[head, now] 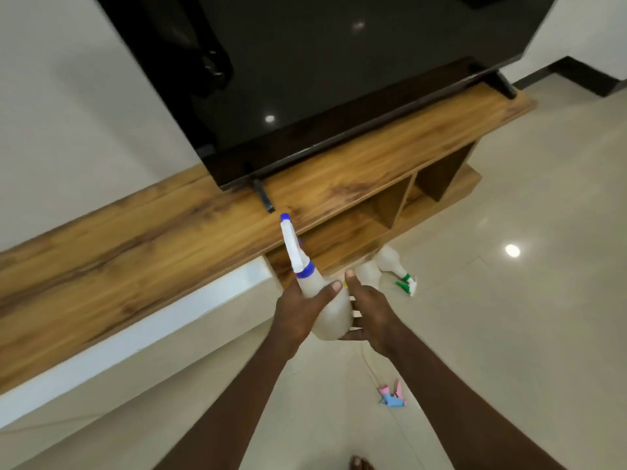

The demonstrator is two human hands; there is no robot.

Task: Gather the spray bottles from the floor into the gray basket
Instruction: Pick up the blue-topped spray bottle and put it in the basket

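A white spray bottle with a blue collar and nozzle [325, 300] is held above the floor, nozzle pointing up and away. My left hand [300, 308] wraps around its neck and upper body. My right hand [368, 308] cups the bottle's lower side, fingers under its base. A second white bottle with a green trigger head [393, 264] lies on the tiles just beyond my hands, by the TV stand. A pink and blue sprayer head [392, 395] lies on the floor nearer me, under my right forearm. The gray basket is not in view.
A long wooden TV stand [169, 239] with open shelves runs across the scene, carrying a large black TV [322, 79]. Glossy cream floor tiles [526, 300] spread to the right. My toes [361, 464] show at the bottom edge.
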